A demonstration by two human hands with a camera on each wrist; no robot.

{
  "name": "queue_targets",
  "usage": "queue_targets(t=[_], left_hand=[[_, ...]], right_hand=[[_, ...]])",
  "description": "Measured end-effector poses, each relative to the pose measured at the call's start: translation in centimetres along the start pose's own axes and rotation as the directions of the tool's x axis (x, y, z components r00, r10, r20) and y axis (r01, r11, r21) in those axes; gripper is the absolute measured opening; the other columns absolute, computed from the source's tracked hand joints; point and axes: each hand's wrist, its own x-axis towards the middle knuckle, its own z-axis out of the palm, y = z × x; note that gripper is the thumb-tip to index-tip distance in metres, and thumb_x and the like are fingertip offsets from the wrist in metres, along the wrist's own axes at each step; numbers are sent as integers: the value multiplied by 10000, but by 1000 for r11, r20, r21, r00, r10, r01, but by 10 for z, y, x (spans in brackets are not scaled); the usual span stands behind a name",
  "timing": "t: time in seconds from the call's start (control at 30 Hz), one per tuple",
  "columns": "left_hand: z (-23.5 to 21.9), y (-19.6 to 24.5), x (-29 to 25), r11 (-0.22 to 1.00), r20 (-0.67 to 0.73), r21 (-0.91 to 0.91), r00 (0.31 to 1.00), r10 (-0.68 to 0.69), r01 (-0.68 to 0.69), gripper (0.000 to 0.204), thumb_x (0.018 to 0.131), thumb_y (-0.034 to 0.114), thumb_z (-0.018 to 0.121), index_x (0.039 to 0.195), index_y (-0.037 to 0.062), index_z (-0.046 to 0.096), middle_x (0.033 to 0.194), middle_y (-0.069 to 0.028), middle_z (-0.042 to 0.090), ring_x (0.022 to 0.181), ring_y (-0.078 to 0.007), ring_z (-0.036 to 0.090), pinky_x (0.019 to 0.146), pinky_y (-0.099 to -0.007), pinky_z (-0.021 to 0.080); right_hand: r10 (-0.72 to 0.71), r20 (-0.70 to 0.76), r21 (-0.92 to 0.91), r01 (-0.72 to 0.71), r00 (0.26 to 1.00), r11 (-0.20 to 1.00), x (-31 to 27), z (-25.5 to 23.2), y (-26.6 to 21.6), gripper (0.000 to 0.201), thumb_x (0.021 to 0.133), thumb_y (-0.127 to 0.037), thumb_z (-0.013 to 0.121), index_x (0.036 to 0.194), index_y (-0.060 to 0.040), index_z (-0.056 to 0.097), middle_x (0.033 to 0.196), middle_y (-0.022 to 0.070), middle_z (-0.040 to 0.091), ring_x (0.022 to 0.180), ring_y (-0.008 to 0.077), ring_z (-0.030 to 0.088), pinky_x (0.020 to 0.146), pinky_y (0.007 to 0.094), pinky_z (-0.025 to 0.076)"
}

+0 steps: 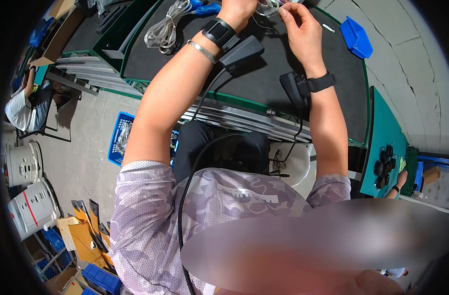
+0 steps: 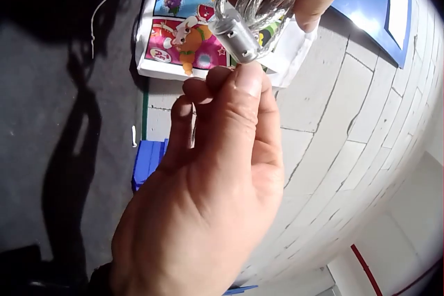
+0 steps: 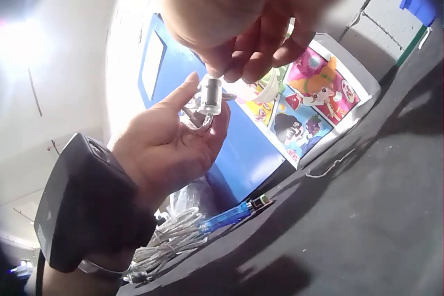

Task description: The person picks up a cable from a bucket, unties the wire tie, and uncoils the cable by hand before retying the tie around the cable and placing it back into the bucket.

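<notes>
Above the dark work mat, my left hand holds a coiled clear-sheathed cable. A silvery cylinder on that cable sticks out of the coil between the two hands. My right hand has its thumb and fingertips pinched together at the cylinder's end. In the right wrist view, the coil lies across the fingers of my left hand, partly hidden by them, and the curled fingers of my right hand come down at the cylinder from above.
Another coiled cable with blue connectors lies on the mat. Behind the hands is a cartoon-printed packet; a thin white tie lies beside it. A blue bin sits at the right edge. A seated person is at far left.
</notes>
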Motion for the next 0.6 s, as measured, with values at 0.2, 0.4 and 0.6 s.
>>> queue_targets(t=[0.2,0.4,0.6], left_hand=[[-1,-3,1,1000,0,-12,1000,7,-7,344,890,72,630,1203,-11,515,1040,-73,638,878,-140,611,740,-275,508],[-4,-1,1,998,3,52,999,-42,42,315,892,83,632,1178,0,528,967,-45,635,808,-115,593,690,-256,496],[-6,3,0,983,-5,124,991,-136,136,261,897,100,632,1127,14,546,907,-30,621,749,-100,578,648,-246,486]], right_hand=[[-164,-66,-59,160,984,985,-1,1,1,86,876,-79,605,899,2,586,754,99,592,658,153,575,613,294,465],[-167,-14,-57,166,986,984,-2,0,-2,93,867,-79,612,900,3,586,764,109,595,657,172,578,618,298,468],[-244,72,-41,247,967,968,-2,-3,-7,93,865,-70,608,899,12,582,777,118,590,692,187,578,643,302,464]])
